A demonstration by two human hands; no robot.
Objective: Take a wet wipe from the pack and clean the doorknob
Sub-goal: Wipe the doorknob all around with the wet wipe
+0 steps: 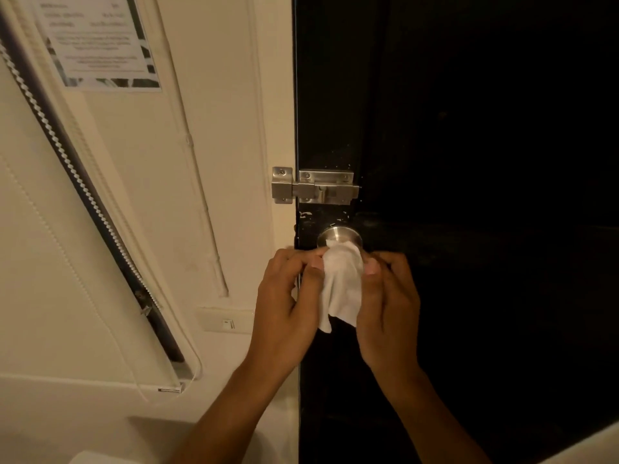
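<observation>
A round metal doorknob (pixel 336 234) sticks out of the black door (pixel 469 162) near its left edge. A white wet wipe (pixel 341 283) is draped over the knob's lower front and hangs down below it. My left hand (pixel 288 296) pinches the wipe's left edge with thumb and fingers. My right hand (pixel 388 296) holds its right edge, thumb against the cloth. Both hands sit just under and in front of the knob. The wipe pack is not in view.
A metal slide bolt (pixel 316 188) is fixed above the knob, bridging door and cream frame. A wall switch (pixel 228 321) sits left of my left hand. A window blind with a bead chain (pixel 83 182) and a posted paper notice (pixel 100 45) fill the left wall.
</observation>
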